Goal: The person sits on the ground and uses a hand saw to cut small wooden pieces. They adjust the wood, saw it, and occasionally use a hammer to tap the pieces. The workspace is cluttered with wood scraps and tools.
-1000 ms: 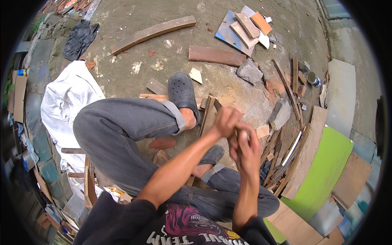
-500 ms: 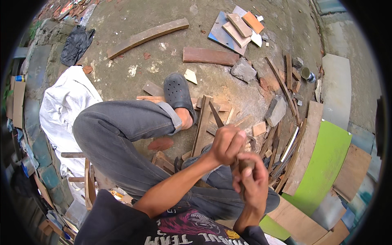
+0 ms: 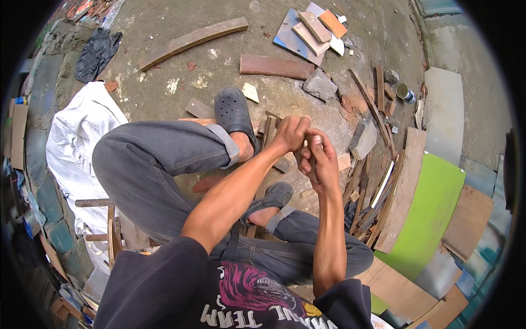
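My left hand is closed in a fist above the wood scraps in front of me. Close against it, my right hand is curled, with its thumb on top. Between them is a slim tool with a dark pointed blade, which the earlier frame shows; now the hands cover nearly all of it. Beneath my left hand, a narrow wooden board slants up from the ground beside my left clog. My right clog is below the hands.
Loose wood strips lie to the right, beside a green panel. Grey stones, a can and a reddish plank lie farther off. On the left are a white sack and a wooden frame.
Both hands have moved away from my body and a little left, staying together. The blade, visible before, is now mostly hidden. My right foot has come into fuller view.
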A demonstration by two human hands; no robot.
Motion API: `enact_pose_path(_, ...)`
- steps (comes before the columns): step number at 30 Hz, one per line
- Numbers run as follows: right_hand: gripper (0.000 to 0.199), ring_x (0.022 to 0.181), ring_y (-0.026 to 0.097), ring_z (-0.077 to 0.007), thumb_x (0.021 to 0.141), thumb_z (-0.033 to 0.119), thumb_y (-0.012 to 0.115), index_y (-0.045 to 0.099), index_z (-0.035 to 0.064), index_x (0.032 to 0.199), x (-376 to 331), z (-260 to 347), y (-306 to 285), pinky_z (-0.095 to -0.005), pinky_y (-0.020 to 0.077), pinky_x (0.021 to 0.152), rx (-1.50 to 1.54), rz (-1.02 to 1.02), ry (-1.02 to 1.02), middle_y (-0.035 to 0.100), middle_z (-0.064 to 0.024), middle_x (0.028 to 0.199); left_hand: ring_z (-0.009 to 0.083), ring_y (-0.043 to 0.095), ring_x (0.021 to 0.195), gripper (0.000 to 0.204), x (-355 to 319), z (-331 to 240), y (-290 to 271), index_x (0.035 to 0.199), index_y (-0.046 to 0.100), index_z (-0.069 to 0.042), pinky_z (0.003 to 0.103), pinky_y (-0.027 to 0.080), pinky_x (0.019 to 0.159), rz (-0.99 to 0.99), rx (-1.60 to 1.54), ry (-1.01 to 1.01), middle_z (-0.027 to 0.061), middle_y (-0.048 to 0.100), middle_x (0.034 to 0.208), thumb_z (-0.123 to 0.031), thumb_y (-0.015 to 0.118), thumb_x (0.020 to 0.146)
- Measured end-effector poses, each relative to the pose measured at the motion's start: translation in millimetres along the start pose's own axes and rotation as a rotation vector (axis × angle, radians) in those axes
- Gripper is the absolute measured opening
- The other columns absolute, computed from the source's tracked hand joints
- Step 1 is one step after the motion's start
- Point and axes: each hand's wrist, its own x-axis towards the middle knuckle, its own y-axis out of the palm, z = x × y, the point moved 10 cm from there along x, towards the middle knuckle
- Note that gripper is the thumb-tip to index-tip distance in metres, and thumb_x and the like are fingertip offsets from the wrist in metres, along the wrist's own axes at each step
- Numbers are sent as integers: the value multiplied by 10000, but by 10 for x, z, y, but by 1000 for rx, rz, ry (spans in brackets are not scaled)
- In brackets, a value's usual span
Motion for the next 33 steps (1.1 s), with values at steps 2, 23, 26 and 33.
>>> enact_pose_path(2,406,451,413,-62,1005,353,614,579,18,1230,-319,144,118,-219,302,407,-101,-28,26,511,-18,677,283,523,484,514,-250,-425,-40,567,502,-35,450,374,449,-88,102,280,159,512,518,-323,389,979)
enact_pose_path(23,458,452,399,-73,991,424,617,567,44,1243,-871,452,185,-200,276,379,-173,41,-74,497,-40,705,359,476,408,551,-570,-865,78,526,520,-61,451,411,481,-179,-59,361,175,458,462,-359,396,973)
enact_pose_path(26,458,433,386,-57,985,404,636,587,28,1242,-356,80,9,-219,275,382,-62,-77,-42,492,-8,676,329,501,409,573,-233,-338,128,548,543,-45,460,406,465,-19,-61,210,161,471,461,-396,380,969)
enact_pose_path(33,472,495,446,-60,1000,413,610,578,30,1273,-684,362,87,-218,309,409,-191,-30,-34,519,-13,731,343,539,481,521,-765,-1020,105,574,578,-36,456,421,531,-118,-124,387,175,494,506,-318,404,976)
